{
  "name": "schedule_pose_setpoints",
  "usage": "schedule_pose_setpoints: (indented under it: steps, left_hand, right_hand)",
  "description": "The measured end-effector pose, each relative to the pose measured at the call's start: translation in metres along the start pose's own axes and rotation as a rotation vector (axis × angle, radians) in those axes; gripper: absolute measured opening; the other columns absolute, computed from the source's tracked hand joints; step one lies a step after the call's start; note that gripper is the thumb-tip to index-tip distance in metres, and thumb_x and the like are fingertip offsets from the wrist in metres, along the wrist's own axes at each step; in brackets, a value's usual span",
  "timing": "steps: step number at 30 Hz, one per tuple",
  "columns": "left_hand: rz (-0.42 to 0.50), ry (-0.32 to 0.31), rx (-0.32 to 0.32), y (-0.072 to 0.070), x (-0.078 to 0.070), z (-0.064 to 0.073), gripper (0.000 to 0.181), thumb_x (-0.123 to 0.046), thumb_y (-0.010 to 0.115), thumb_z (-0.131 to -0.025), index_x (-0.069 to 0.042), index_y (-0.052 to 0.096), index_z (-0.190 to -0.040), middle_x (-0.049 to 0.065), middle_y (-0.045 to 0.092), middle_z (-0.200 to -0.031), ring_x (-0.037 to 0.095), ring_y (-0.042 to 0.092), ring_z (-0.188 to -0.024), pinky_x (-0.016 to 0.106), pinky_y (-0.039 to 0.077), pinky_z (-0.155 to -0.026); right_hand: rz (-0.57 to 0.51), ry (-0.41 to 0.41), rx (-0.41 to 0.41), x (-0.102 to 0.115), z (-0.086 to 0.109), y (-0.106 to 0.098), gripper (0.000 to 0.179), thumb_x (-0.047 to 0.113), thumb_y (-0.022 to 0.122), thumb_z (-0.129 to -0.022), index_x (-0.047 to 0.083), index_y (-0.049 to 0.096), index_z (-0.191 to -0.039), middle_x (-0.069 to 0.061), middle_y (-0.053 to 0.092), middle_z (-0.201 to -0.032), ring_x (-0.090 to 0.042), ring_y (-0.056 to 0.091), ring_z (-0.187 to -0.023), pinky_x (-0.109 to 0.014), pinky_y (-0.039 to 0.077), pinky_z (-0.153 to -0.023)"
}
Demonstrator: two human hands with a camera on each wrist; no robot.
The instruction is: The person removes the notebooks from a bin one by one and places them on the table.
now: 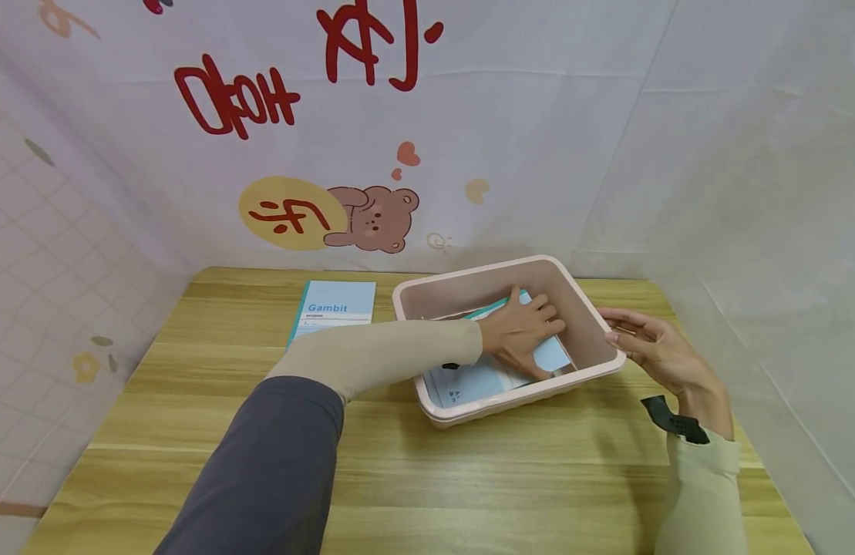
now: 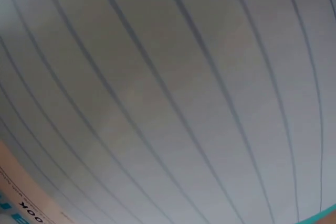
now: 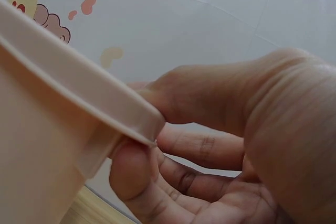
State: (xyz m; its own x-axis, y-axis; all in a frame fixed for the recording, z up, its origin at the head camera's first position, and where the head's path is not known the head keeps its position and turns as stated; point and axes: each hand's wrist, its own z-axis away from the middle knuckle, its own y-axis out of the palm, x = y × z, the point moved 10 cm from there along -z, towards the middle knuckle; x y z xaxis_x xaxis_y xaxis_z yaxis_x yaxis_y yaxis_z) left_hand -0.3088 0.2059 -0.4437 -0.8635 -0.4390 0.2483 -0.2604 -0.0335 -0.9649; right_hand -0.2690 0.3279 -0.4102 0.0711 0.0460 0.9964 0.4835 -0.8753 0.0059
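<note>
My head view comes through bright and fairly even, with the printed backdrop [image 1: 538, 169] pale behind the far edge of the wooden table [image 1: 469, 509]. A soft sheen lies toward the table's near edge; I see blurry shadows below the plastic basin [image 1: 517, 398] and beside the right sleeve [image 1: 701, 493], by the right edge. My left wrist feed is dim and grey, the ruled notebook [image 2: 184, 129] soft, its lines bowed. My right wrist feed is muted, the basin's wall tinted warm orange.

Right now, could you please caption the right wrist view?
The right hand grips the rim of a pale pink bin.
</note>
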Motion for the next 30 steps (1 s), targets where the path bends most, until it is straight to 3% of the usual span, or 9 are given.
schedule_pose_setpoints:
  steps: [8, 17, 25, 30]
  left_hand:
    - [0.03, -0.034, -0.022, -0.013, 0.009, 0.002, 0.081, -0.09, 0.046, -0.074, -0.029, 0.054, -0.126, -0.006, 0.055, -0.126, 0.015, 0.042, -0.122, 0.051, 0.034, -0.094]
    - [0.032, -0.06, -0.046, -0.037, 0.015, 0.002, 0.081, -0.091, 0.049, -0.072, -0.028, 0.055, -0.124, -0.007, 0.057, -0.122, 0.015, 0.043, -0.116, 0.053, 0.036, -0.093]
    - [0.059, -0.09, -0.066, -0.066, 0.025, 0.0, 0.087, -0.092, 0.047, -0.074, -0.027, 0.054, -0.132, -0.006, 0.055, -0.134, 0.016, 0.042, -0.129, 0.057, 0.039, -0.095]
    - [0.09, -0.147, -0.067, -0.088, 0.036, 0.0, 0.087, -0.092, 0.047, -0.074, -0.03, 0.052, -0.136, -0.008, 0.055, -0.131, 0.013, 0.044, -0.122, 0.054, 0.037, -0.094]
  right_hand:
    - [0.014, 0.0, 0.001, 0.001, -0.001, 0.002, 0.045, -0.009, 0.042, -0.105, -0.006, 0.042, -0.15, 0.001, 0.061, -0.139, -0.007, 0.064, -0.121, -0.022, 0.056, -0.093]
    - [0.028, 0.004, -0.01, 0.001, 0.001, 0.0, 0.046, -0.009, 0.042, -0.105, -0.005, 0.043, -0.15, 0.003, 0.061, -0.141, -0.006, 0.063, -0.123, -0.021, 0.056, -0.093]
    - [0.0, 0.002, -0.013, 0.002, 0.001, 0.001, 0.045, -0.01, 0.043, -0.104, -0.004, 0.045, -0.149, 0.002, 0.062, -0.138, -0.007, 0.065, -0.119, -0.022, 0.057, -0.089]
    - [0.025, 0.004, -0.027, 0.002, 0.001, -0.001, 0.045, -0.01, 0.044, -0.104, 0.0, 0.048, -0.148, 0.005, 0.061, -0.139, -0.004, 0.063, -0.121, -0.019, 0.055, -0.091]
